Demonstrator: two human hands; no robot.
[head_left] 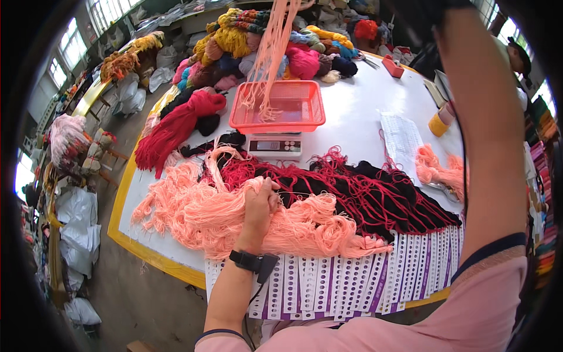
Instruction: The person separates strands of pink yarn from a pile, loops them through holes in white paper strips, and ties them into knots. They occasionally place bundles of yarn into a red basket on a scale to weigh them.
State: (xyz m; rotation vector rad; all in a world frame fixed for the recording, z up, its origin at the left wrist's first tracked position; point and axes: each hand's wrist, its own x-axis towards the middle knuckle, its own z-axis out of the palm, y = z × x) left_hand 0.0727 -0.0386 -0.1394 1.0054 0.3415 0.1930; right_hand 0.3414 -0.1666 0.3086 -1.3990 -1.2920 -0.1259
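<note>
My left hand (260,205) is closed around part of a big loose heap of peach yarn (205,205) near the table's front edge; its fingers curl inward. My right forearm (484,117) reaches up on the right, and past the dark wrist device (425,29) the hand is cut off at the top. Peach strands (274,53) hang from the upper edge, their ends over a red-orange plastic basket (277,126). What holds them up is hidden. The basket rests on a white digital scale (274,146). Behind the heap lie black and crimson yarns (375,190).
White punched cards (352,284) line the front edge. Further back are a crimson hank (182,126), a pile of coloured yarn (234,41), scissors (368,60) and a red box (393,66). On the right lie a paper sheet (402,138), a yellow cone (438,124) and more peach yarn (437,167).
</note>
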